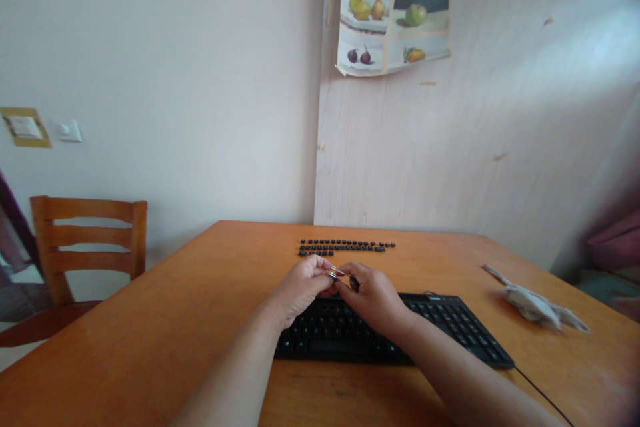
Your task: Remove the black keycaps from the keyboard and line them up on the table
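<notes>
My left hand [303, 285] and my right hand [373, 295] meet above the back edge of a black keyboard [453, 320], fingers pinched together. Between them shows a wire keycap puller [338, 271], its thin shiny wires running from one hand to the other. A small dark part [354, 283] peeks out from the right fingers; whether it is the puller's handle or a keycap, I cannot tell. The left fingertips close at the wire end, and anything inside them is hidden. My forearms cover part of the keyboard's middle.
Loose black keycaps [343, 247] lie in rows on the wooden table [210, 320] beyond my hands. A greyish cloth [537, 303] rests at the right, near the keyboard's cable [543, 393]. A wooden chair [95, 237] stands at the left, and a wall rises behind the table.
</notes>
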The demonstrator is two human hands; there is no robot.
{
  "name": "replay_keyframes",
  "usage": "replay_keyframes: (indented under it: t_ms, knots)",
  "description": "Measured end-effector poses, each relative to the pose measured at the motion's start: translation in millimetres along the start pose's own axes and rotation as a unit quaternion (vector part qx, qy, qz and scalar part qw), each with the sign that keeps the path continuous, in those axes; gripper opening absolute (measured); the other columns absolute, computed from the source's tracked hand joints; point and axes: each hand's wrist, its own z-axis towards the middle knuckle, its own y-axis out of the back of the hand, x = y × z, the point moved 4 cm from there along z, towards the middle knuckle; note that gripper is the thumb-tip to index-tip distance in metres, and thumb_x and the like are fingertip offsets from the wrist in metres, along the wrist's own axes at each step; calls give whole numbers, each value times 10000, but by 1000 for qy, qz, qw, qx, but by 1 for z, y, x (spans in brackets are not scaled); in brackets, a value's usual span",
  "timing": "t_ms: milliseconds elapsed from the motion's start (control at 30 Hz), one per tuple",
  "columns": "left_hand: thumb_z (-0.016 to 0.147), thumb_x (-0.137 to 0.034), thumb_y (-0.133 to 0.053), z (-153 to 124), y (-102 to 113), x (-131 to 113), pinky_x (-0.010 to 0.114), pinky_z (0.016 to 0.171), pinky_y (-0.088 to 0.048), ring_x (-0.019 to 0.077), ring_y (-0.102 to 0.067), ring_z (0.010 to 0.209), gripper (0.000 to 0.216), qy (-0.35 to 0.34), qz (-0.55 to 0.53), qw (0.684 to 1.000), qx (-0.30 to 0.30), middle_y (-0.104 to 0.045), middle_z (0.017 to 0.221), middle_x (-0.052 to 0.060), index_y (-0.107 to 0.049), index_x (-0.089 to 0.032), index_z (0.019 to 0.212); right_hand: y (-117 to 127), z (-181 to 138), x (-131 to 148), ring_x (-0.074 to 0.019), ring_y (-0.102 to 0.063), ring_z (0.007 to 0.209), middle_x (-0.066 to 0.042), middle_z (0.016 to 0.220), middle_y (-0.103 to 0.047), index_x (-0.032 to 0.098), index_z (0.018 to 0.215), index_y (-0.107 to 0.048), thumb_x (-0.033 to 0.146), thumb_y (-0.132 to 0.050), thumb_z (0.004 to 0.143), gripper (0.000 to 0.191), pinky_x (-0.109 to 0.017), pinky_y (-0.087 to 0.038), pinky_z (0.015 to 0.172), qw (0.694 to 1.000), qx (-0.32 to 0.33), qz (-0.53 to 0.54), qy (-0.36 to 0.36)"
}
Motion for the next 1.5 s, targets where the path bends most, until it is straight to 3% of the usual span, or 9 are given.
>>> replay_keyframes:
  t_ms: [100,267,400,533,767,967,1500]
  knots:
    - [768,-367,-647,3,9,4,289,779,-465,166,-635,848,337,-20,32,999,-37,-691,931,62,-560,-172,1030,3,7,-8,-124,-509,575,26,640,-578,216,891,-678,306,-596,816,142,-212,-318,536,1000,-6,4,-27]
    - [767,-406,-610,12,45,12,297,773,-447,195,-625,834,317,-74,174,966,-179,-685,877,59,-615,-165,972,12,35,-40,-104,-445,487,48,539,-506,180,878,-682,282,-631,772,156,-211,-280,479,993,15,9,-120]
    - [765,-394,-574,16,71,21,292,725,-443,202,-627,791,254,-55,238,940,-237,-688,831,54,-637,-176,880,15,59,-66,-103,-440,504,35,543,-524,167,836,-702,227,-665,734,123,-216,-280,491,986,34,-15,-162]
    - [732,-384,-586,17,82,33,291,701,-451,204,-637,754,236,-13,219,944,-246,-686,773,52,-633,-167,812,1,76,-92,-107,-446,514,31,545,-529,169,817,-708,193,-679,710,113,-221,-285,499,980,46,-36,-190]
    - [711,-436,-598,14,84,41,304,707,-468,189,-647,704,286,37,117,956,-266,-698,772,68,-626,-159,773,-37,98,-125,-121,-488,539,26,557,-549,181,811,-720,197,-719,674,138,-219,-318,510,969,82,-58,-227]
    - [706,-465,-603,15,82,42,315,711,-465,203,-652,726,315,51,123,961,-241,-704,796,74,-626,-162,790,-54,109,-133,-134,-523,566,16,589,-592,192,791,-721,184,-700,668,125,-219,-337,517,967,102,-75,-222]
    - [707,-481,-604,13,82,42,311,706,-455,201,-642,723,325,60,127,960,-243,-702,792,68,-625,-168,791,-64,114,-144,-149,-578,659,-2,692,-651,205,868,-726,181,-674,713,165,-216,-350,550,970,103,-80,-205]
